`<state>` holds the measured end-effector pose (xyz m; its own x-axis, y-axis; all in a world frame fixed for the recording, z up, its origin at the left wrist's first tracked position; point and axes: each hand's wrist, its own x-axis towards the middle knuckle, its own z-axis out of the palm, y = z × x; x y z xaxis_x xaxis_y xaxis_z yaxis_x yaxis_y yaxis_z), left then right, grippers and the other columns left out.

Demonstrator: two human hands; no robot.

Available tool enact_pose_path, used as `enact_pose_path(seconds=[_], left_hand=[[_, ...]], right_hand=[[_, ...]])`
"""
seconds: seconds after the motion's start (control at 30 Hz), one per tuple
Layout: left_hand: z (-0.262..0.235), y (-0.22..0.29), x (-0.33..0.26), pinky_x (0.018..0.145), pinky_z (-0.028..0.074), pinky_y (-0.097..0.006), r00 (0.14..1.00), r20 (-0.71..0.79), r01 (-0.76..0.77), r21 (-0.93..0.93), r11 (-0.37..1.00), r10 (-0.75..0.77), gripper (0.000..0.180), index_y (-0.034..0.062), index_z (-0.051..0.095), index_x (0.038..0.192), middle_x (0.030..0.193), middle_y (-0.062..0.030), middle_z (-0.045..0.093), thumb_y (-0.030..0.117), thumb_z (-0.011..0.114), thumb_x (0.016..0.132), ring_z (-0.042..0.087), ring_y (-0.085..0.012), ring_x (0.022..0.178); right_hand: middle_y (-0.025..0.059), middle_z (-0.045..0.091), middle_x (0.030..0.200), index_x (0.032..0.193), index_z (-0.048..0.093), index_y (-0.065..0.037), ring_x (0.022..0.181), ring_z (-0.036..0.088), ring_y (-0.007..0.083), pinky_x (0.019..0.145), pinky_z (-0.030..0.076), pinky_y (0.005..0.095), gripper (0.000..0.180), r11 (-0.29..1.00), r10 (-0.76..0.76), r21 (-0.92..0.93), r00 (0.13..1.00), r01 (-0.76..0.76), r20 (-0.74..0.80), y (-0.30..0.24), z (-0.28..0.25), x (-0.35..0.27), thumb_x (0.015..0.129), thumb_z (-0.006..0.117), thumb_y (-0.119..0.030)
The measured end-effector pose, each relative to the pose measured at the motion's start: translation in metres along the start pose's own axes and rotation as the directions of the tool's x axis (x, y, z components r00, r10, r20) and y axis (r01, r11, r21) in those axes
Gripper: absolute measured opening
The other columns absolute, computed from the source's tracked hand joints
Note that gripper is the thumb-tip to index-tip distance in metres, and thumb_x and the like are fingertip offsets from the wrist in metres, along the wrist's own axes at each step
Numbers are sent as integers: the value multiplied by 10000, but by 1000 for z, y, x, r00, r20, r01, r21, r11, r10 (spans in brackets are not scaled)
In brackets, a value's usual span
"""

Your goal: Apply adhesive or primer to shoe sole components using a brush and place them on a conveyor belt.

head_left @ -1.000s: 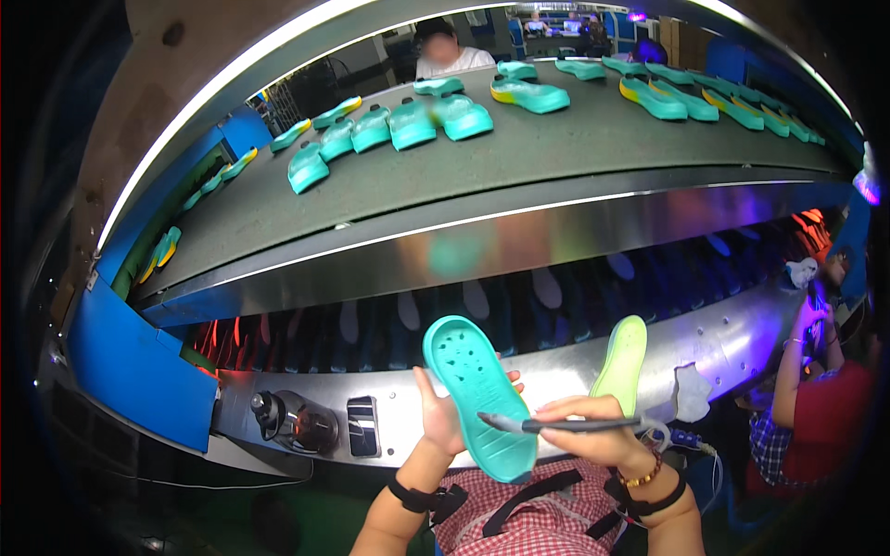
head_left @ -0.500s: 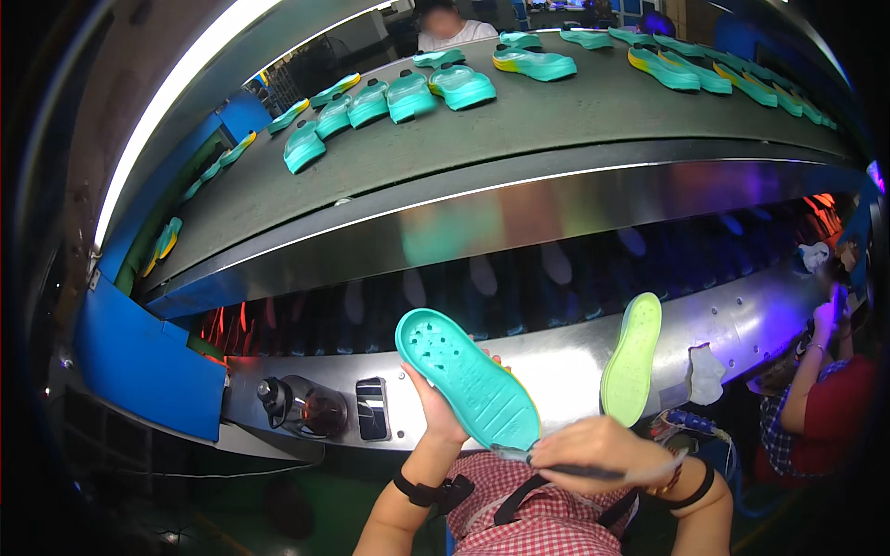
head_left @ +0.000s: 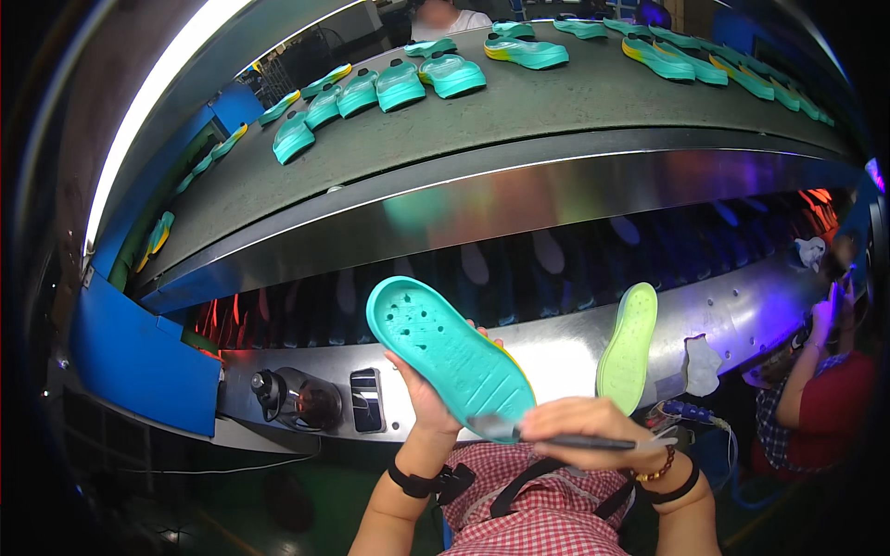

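Note:
A teal shoe sole (head_left: 445,357) with small holes at its upper end and ridges lower down is tilted up in front of me. My left hand (head_left: 428,400) is closed round it from beneath, its fingertips showing past the right edge. My right hand (head_left: 589,431) grips a brush (head_left: 598,443) with a dark handle. The brush's blurred tip lies against the lower end of the sole. To the right, a lime-green sole (head_left: 628,352) rests on the metal ledge (head_left: 575,338).
On the ledge stand a dark bottle (head_left: 301,400), a phone (head_left: 367,400) and a crumpled white cloth (head_left: 702,366). Several teal soles (head_left: 400,85) lie on the conveyor belt (head_left: 445,130) beyond. Another person's hand (head_left: 823,315) shows at the far right; someone sits across the belt.
The teal sole has shifted slightly up and left with my left hand. My right hand has brought the brush tip further onto the sole's lower end.

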<state>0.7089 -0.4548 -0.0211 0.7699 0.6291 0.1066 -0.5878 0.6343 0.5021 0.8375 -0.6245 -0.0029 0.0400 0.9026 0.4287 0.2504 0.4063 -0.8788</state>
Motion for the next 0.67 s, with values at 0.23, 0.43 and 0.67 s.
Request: enact_pose_path(seconds=[0.23,0.43,0.67], left_hand=[[28,10,-2,1023,252,-538,999,8,43,38,998,-43,813,85,376,1298,1233,-127,479,711,292,786,464,-310,1126],[47,-17,-27,1033,234,-534,994,-89,59,8,998,-58,761,72,232,1373,1353,-158,348,616,223,841,401,-338,1196],[23,-13,-21,1002,276,-535,990,-31,139,148,979,-136,726,66,273,1360,1338,-164,368,585,227,855,412,-355,1178]], right_hand=[[134,627,990,961,623,14,1036,544,246,935,405,383,224,843,168,533,977,-73,-132,19,-8,-11,738,638,29],[142,611,1006,985,597,25,943,584,194,847,454,296,216,609,417,780,894,-142,-163,8,13,-3,770,610,29],[125,628,952,999,621,-21,816,598,129,714,479,220,231,925,194,357,968,-127,-159,8,1,3,773,610,23]])
